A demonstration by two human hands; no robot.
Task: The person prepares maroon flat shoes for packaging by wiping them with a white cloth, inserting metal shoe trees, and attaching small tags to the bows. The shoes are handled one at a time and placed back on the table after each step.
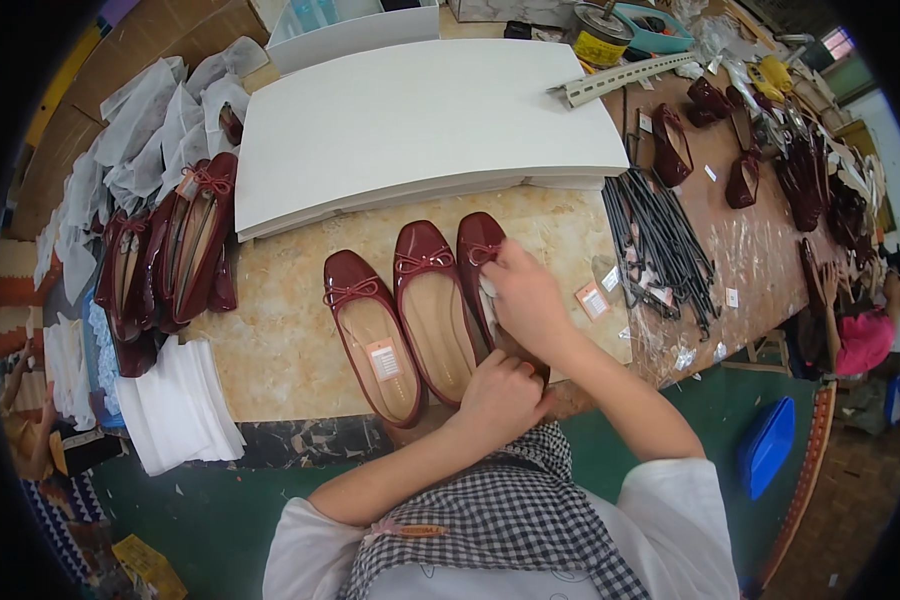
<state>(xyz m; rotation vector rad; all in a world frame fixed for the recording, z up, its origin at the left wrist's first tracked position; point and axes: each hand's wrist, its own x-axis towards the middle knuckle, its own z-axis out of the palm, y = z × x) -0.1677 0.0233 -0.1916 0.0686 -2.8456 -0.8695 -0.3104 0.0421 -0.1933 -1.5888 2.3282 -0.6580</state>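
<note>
Three dark red patent ballet flats with bows lie side by side on the table, toes pointing away. The left ballet flat (375,335) has a white tag with an orange edge on its insole. Beside it is the middle ballet flat (425,300). My left hand (500,403) is closed at the heel of the right ballet flat (478,232). My right hand (525,295) is closed over that shoe's opening, near the bow. A bit of something white shows under its fingers; what it is stays unclear.
A white paper stack (420,120) lies behind the shoes. More red shoes (185,240) and white tissue (155,130) are piled left, above folded white sheets (180,405). Thin black sticks (660,250) and a loose tag (592,298) lie right. Another person (863,335) sits far right.
</note>
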